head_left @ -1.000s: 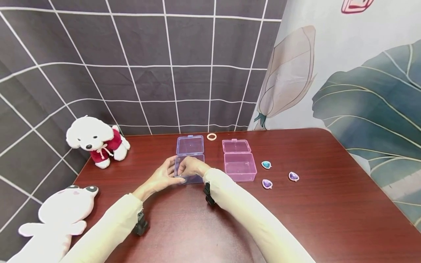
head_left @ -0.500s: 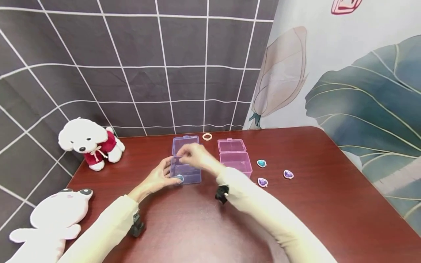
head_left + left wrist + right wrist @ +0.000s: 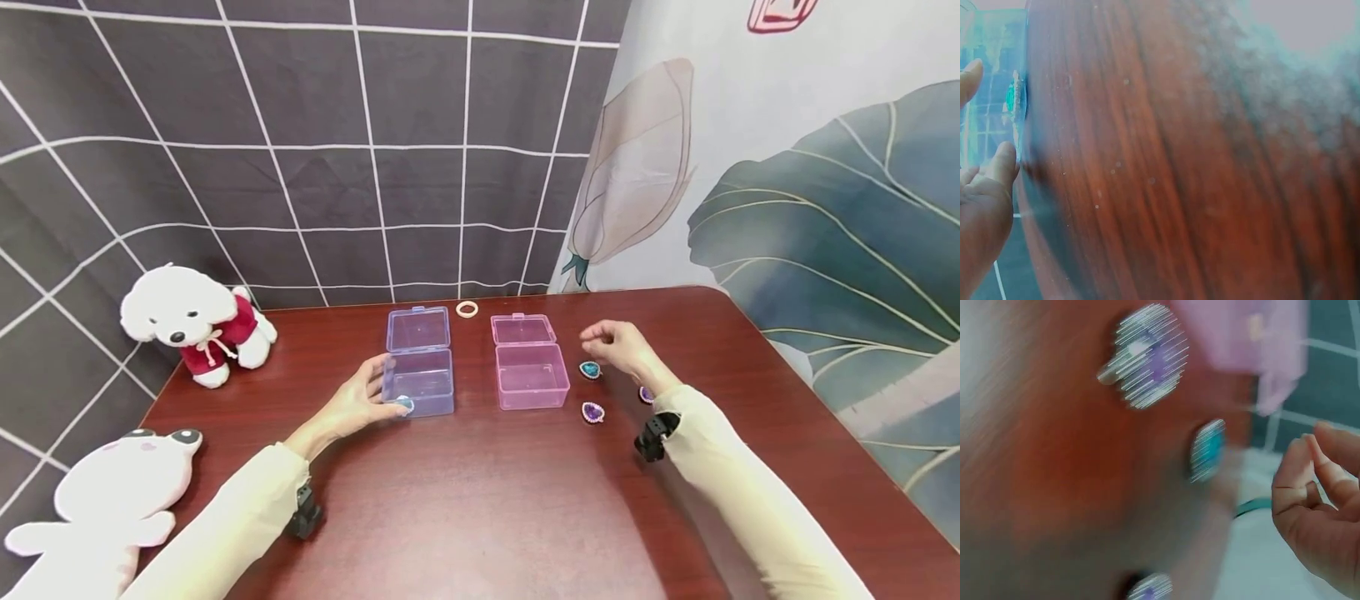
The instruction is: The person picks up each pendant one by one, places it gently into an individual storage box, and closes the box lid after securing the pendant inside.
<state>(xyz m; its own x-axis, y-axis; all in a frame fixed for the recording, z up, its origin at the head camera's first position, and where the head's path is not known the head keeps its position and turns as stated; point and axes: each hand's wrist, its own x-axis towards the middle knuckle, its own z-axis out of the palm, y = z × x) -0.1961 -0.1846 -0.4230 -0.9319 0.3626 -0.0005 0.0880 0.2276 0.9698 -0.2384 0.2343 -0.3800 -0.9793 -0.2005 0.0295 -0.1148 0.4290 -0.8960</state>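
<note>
In the head view my left hand [image 3: 358, 406] holds the left side of a clear blue plastic box [image 3: 429, 412], its thumb near the front corner. The box's lid stands raised. A teal gem ornament [image 3: 1011, 97] shows at the box's front, close to the thumb. To the right, my right hand [image 3: 624, 350] hovers above the table, fingers loosely bent, thumb and fingertips close together with nothing seen between them. Below it lies a drop-shaped teal gem with a pale rim [image 3: 590, 370]. Two purple gems lie nearby: one in front [image 3: 592, 412], another purple gem [image 3: 646, 395] partly hidden by the right wrist.
A pink plastic box [image 3: 532, 398] with raised lid stands between the hands. Behind is a small cream ring [image 3: 467, 309]. At left are a white toy dog [image 3: 183, 312] in red and a pale plush toy [image 3: 123, 492]. The brown table [image 3: 480, 492] meets a grey grid curtain.
My right hand has lifted out of the blue box and swung right, past the pink box, to the gems. My left hand has stayed at the blue box. The head view has shifted slightly.
</note>
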